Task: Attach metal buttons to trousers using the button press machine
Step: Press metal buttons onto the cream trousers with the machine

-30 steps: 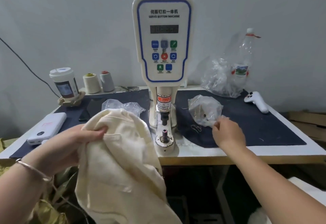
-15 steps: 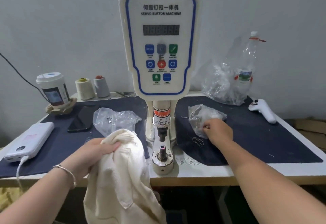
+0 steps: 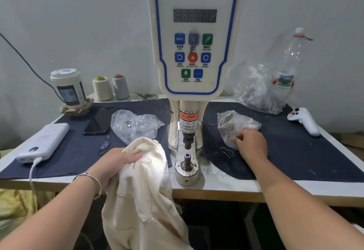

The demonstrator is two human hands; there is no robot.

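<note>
The trousers (image 3: 141, 186), cream cloth, hang off the table edge at lower centre, bunched in the left hand (image 3: 116, 163), whose fingers curl round the fabric just left of the button press machine (image 3: 194, 56). A clear bag (image 3: 136, 125) left of the machine holds a few small metal pieces. Right of it, a crumpled bag (image 3: 234, 125) hides its contents. Since a moment ago the view has closed in; the right hand (image 3: 251, 144) still reaches into that bag, fingertips hidden, so its grip cannot be told.
</note>
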